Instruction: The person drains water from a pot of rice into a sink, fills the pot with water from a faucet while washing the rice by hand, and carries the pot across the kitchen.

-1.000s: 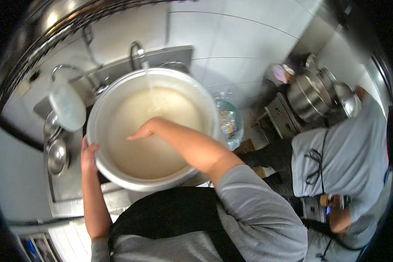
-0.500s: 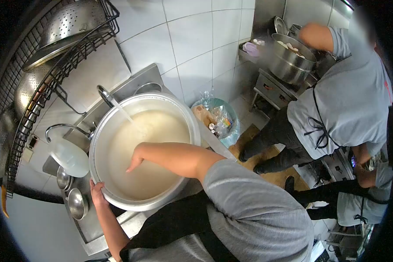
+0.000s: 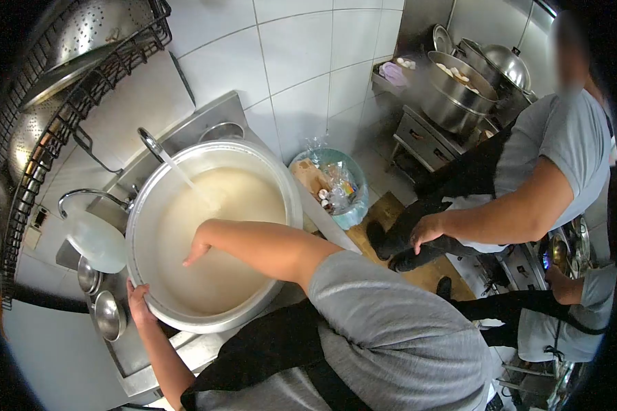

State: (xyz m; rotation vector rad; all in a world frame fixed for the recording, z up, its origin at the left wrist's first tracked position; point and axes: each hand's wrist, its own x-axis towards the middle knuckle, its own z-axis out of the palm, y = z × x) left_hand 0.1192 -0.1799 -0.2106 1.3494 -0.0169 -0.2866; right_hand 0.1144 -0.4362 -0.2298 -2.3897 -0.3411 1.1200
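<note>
A large, deep metal pot [image 3: 293, 205] stands at the sink, holding cloudy, whitish liquid [image 3: 233, 198]. My left hand [image 3: 138, 301] grips its rim at the lower left, fingers outside the wall. My right hand [image 3: 199, 241] reaches down to the liquid inside; a stretched-out digit shows, while the other fingers are mostly hidden below the surface. Water [image 3: 178, 170] runs into the pot from a curved tap [image 3: 149, 142] at its far side. Whatever lies under the liquid cannot be made out.
A second tap [image 3: 92, 195], a whitish, translucent container [image 3: 97, 243] and metal bowls [image 3: 109, 315] are at the left. Overhead hangs a wire rack [image 3: 82, 89] with colanders. A lined bin [image 3: 353, 205] stands right of the sink. Two co-workers [image 3: 548, 164] are near steaming pots [image 3: 459, 96].
My view has shifted slightly, so the pot sits further left. The nearer co-worker has turned from the steaming pot and lowered an arm. My left hand stays on the rim.
</note>
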